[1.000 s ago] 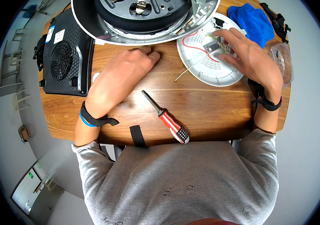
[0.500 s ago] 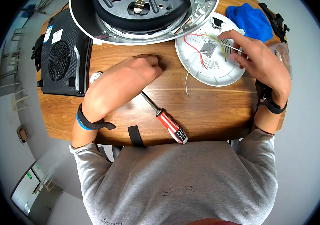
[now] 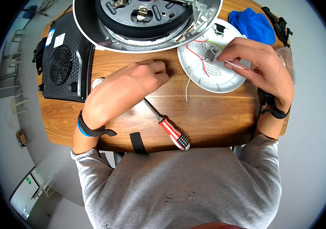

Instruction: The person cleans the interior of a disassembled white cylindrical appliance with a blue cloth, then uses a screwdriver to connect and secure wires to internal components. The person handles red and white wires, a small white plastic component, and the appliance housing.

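Note:
My left hand (image 3: 140, 80) rests on the wooden table (image 3: 205, 118) with curled fingers, their undersides hidden. Beside it lies a red, white and black screwdriver (image 3: 172, 133), its shaft tip hidden by that hand. My right hand (image 3: 258, 66) pinches a thin white wire (image 3: 232, 64) over a white round plastic base (image 3: 195, 72). Red wires (image 3: 205, 68), a yellow-green wire and a small metal plate lie on that base. Above both hands sits the open round appliance body (image 3: 144, 28), with a black ring and metal parts inside.
A black fan pad (image 3: 61, 63) is at the left, beside a small white round item (image 3: 96, 82). A blue cloth (image 3: 252, 26), black straps (image 3: 281, 26) and a clear plastic tray (image 3: 288, 57) are at right. A black strip (image 3: 137, 142) lies by the front edge.
My right hand has risen off the base, then turned inward with the white wire in its fingers. My left hand has shifted slightly toward me, fingers still curled.

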